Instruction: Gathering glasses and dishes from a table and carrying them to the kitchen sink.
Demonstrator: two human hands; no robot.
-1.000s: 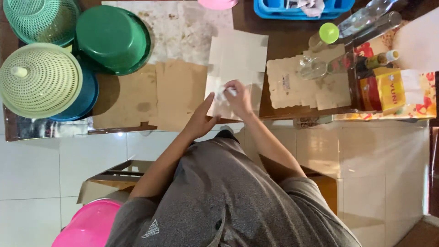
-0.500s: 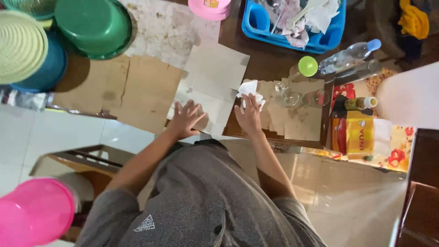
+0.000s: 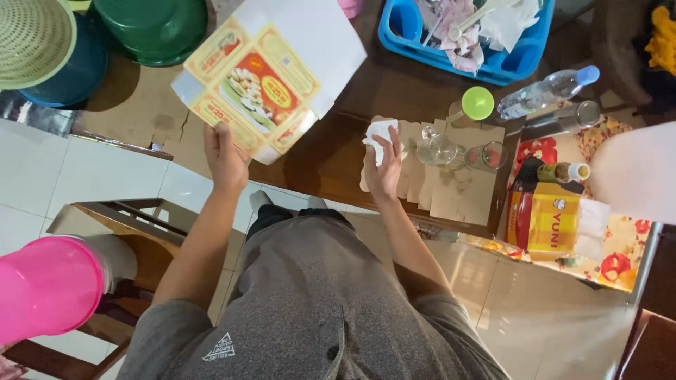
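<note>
My left hand grips the near edge of a flattened printed carton, lifted and tilted above the dark wooden table; its yellow and red printed side faces me. My right hand presses a crumpled white tissue onto the table at the left edge of a brown cardboard sheet. Bare dark wood shows between the two hands.
Clear glass jars and a green-capped bottle stand on the cardboard. A blue tray of cloths sits behind, a plastic bottle beside it. Green basins and a mesh cover lie far left. Pink tub on a wooden chair.
My left hand has picked the flattened carton up off the table and turned its printed side toward me. My right hand stays on the tissue.
</note>
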